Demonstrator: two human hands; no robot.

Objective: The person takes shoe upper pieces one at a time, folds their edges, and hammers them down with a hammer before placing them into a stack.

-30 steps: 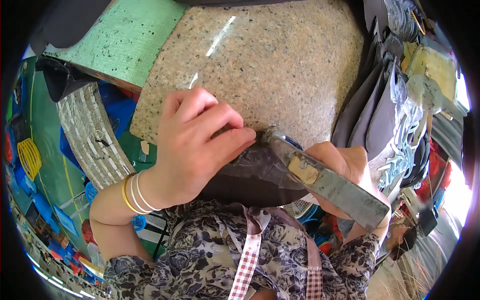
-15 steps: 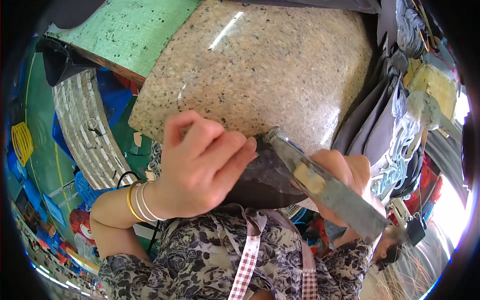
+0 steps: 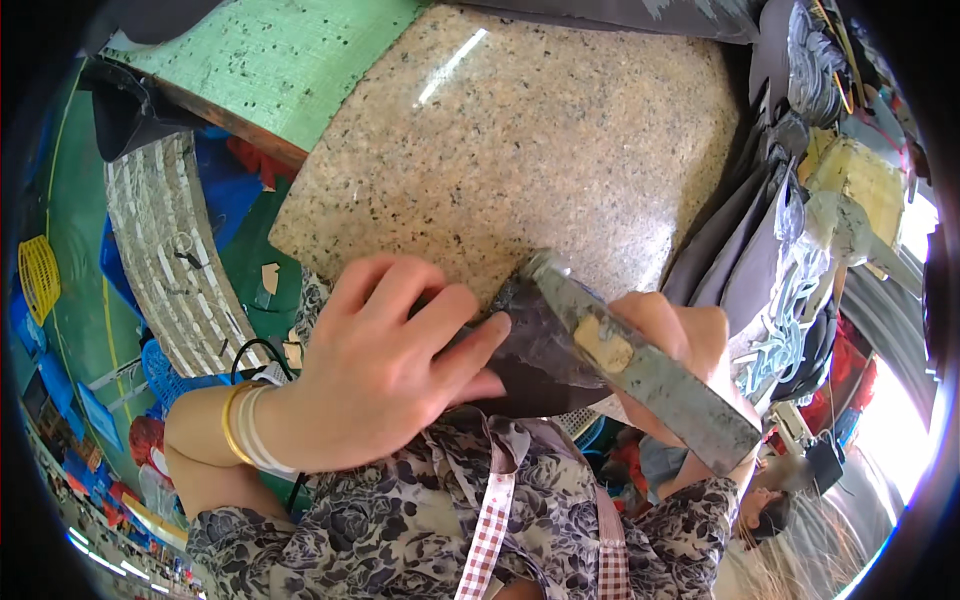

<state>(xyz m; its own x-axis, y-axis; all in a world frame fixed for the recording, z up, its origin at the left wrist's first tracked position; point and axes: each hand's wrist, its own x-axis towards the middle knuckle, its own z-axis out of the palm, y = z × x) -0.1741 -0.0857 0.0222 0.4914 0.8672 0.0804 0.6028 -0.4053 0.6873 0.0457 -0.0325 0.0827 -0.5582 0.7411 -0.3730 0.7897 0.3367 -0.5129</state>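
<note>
A dark leather-like piece (image 3: 545, 335) hangs at the near edge of the speckled stone slab (image 3: 520, 140), its top corner at the rim. My right hand (image 3: 675, 335) grips a hammer (image 3: 660, 385) by a handle with a pale wooden end showing in the metal head. The head slants across the dark piece, and its narrow end touches or hovers just over the slab's edge. My left hand (image 3: 395, 345) is beside the piece's left side, its bent fingers apart and its thumb away from the index finger. Nothing shows gripped in it.
A green spotted board (image 3: 270, 70) adjoins the slab at the far left. Dark stacked sheets (image 3: 735, 230) hang along the right side. On the left are a striped worn panel (image 3: 180, 260) and a yellow basket (image 3: 40, 280). Another person (image 3: 765, 505) is at the lower right.
My left hand has drawn back from the slab's edge toward me, and its fingers have spread, uncovering more of the dark piece. The hammer has shifted slightly left.
</note>
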